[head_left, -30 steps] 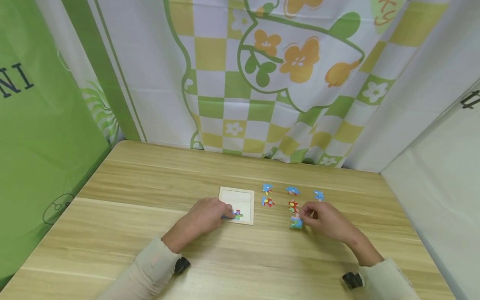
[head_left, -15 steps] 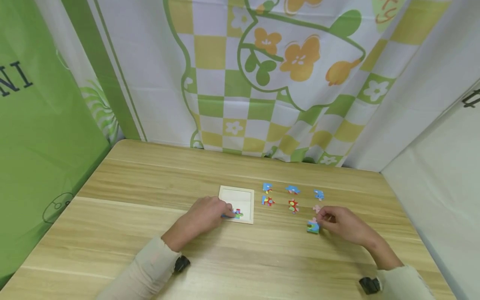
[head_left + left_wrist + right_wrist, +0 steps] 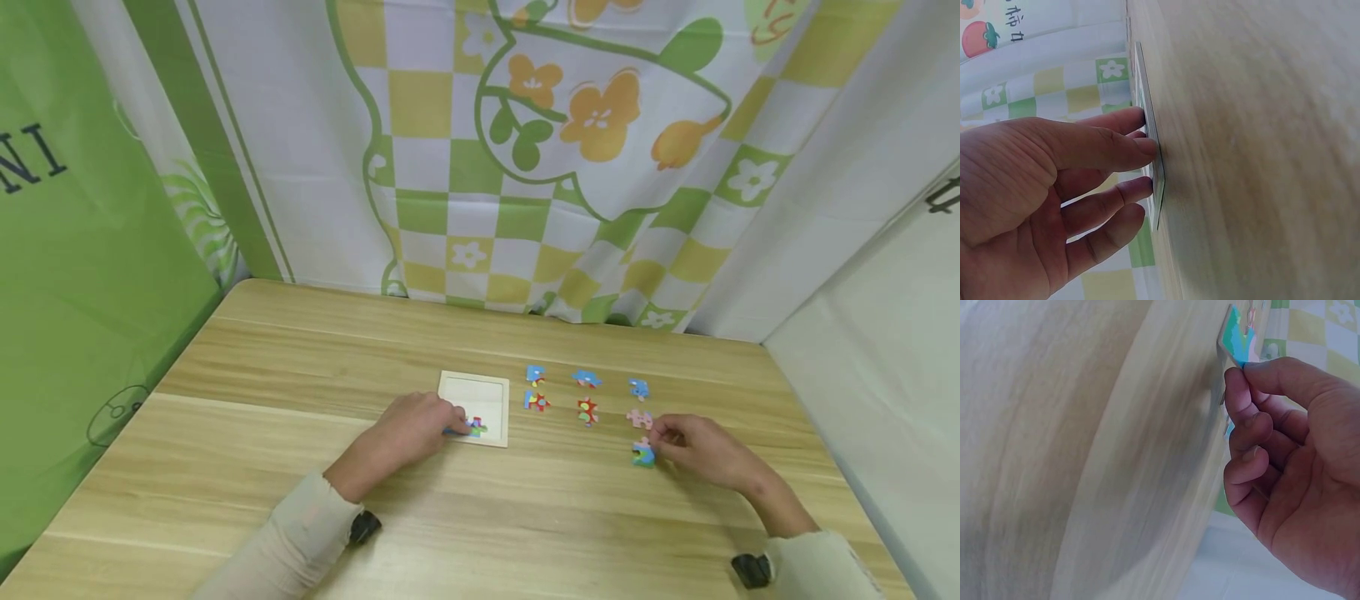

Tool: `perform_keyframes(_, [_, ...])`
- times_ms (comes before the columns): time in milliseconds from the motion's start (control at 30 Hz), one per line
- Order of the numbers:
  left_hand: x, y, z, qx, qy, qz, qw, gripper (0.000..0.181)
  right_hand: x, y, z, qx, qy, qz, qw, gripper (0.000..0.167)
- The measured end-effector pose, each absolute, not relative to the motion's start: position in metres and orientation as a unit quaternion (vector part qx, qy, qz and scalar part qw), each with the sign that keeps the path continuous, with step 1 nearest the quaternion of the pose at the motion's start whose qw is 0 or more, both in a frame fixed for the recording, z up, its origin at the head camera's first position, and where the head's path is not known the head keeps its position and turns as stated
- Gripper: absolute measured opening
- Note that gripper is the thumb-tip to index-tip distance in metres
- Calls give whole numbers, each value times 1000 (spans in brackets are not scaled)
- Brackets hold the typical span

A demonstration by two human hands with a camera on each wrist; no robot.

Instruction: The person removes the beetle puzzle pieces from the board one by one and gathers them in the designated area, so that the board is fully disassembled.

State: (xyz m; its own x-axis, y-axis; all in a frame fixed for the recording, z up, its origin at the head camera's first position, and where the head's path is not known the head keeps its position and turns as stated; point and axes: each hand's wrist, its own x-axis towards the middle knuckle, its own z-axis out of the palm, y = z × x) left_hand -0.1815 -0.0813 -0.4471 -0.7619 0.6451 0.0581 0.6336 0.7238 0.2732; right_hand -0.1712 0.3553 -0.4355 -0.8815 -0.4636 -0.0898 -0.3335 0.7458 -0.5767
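Note:
In the head view my left hand (image 3: 420, 429) rests at the left side of a square wooden puzzle tray (image 3: 504, 417). Its fingertips touch the tray near a colourful jigsaw piece (image 3: 477, 431) at the bottom; other pieces there are partly covered. The left wrist view has the thumb on the rim of the tray (image 3: 1155, 134), with relaxed fingers. Between thumb and index finger, my right hand (image 3: 701, 450) pinches a blue-and-green jigsaw piece (image 3: 642, 455), tilted in the right wrist view (image 3: 1233, 340). A pink jigsaw piece (image 3: 638, 418) lies just beyond it.
Several loose pieces lie right of the tray: a blue corner piece (image 3: 535, 374), a blue piece (image 3: 587, 378), another blue one (image 3: 638, 388), a red-and-blue piece (image 3: 536, 401) and a red one (image 3: 587, 412). A checked curtain (image 3: 495, 225) hangs behind the table (image 3: 480, 517).
My right hand has moved rightward with the blue-and-green jigsaw piece, away from beside the red piece to below the pink one. The left hand stays at the tray.

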Motion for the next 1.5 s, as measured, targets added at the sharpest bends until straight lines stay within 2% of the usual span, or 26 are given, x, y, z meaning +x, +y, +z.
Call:
perform_keyframes(300, [-181,-82,-446,341,930,139,23,36,-176,359,-442,-191,933,-284,115,5])
perform_keyframes(900, [-180,-82,-447,350,925,146,12,39,-173,359,-439,-211,935,-254,128,4])
perform_keyframes(1267, [-181,-82,-446,349,927,138,16,37,-172,357,-440,-216,938,-244,118,7])
perform_keyframes(1500, [-181,-83,-446,370,919,135,1,40,-172,353,-435,-225,934,-253,112,8])
